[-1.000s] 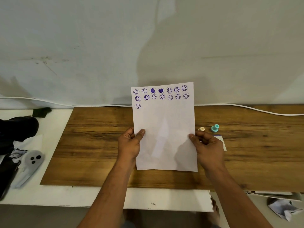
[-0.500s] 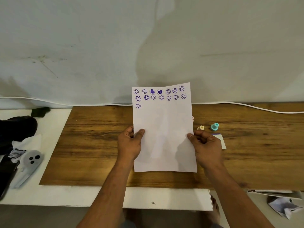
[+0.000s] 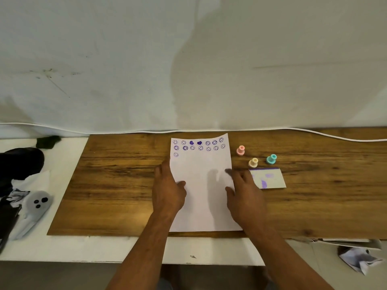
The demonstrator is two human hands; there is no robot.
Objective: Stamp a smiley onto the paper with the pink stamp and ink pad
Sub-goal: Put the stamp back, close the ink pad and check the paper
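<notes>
The paper (image 3: 201,185) lies flat on the wooden worktop (image 3: 117,185), its near edge close to the board's front edge and its far right corner curling up a little. Two rows of purple stamped smileys, with two filled hearts among them, run along its far end, and a single smiley starts a third row at the left.

The left hand (image 3: 167,191) lies over the paper's left edge, fingers spread and flat, thumb on the sheet; its grip is open and holds nothing. The right hand (image 3: 244,193) lies over the right edge in the same way, fingers loose and apart, grip open too. It is somewhat blurred, so whether every fingertip touches the sheet is hard to say.

The pink stamp (image 3: 240,150) stands upright on the worktop just right of the paper's far corner, apart from both hands. Near it, further right, stand a cream stamp (image 3: 253,162) and a teal stamp (image 3: 271,159). The ink pad (image 3: 270,178), a white rectangle smeared with purple, lies just beside the right hand's fingers.
</notes>
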